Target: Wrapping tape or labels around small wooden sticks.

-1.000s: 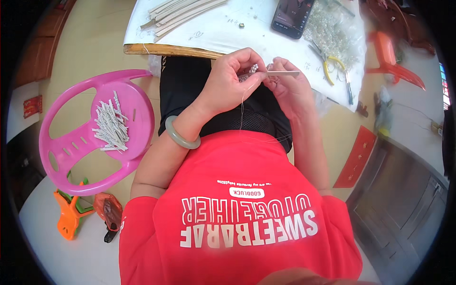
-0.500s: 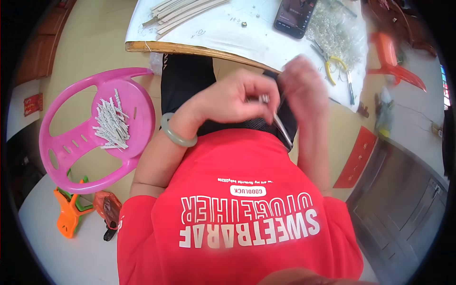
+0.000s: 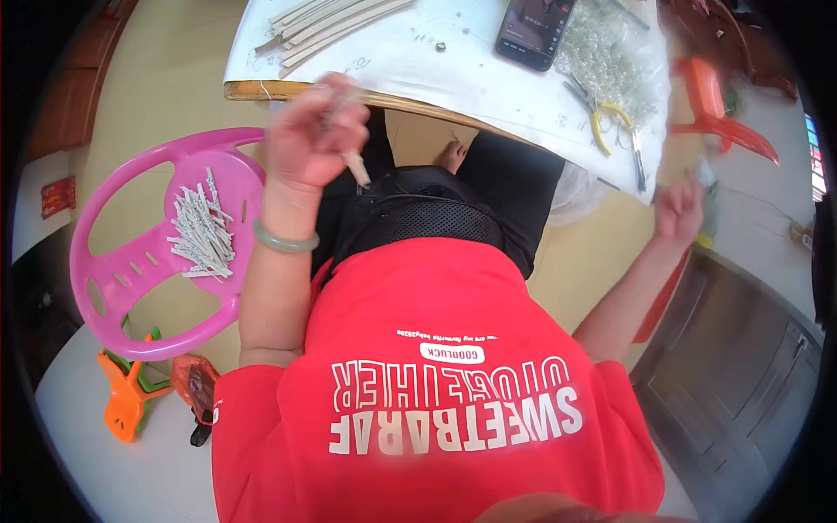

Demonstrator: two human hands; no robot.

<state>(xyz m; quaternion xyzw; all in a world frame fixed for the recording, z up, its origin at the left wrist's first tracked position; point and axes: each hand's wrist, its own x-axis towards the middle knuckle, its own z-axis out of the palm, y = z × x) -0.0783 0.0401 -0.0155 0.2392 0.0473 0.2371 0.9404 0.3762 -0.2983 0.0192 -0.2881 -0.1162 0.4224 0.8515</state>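
Observation:
My left hand, with a pale green bangle on its wrist, is raised at the table's near edge. Its fingers are closed round a pale strip, whose end sticks out below the palm; the rest is hidden and blurred. Far out to the right, past the table corner, my right hand is closed and smeared by motion; what its fingers hold, if anything, does not show. Beside my left forearm, a heap of short whitish strips with silvery bits lies on a pink plastic chair.
On the white-covered table lie long pale strips, a phone, a heap of clear glittering pieces, yellow-handled pliers and a slim dark tool. An orange-red stool stands beyond the right corner.
My hands were close together over my lap, a slim silvery length beside them. The left has moved left and up to the table edge; the right has swung far out right.

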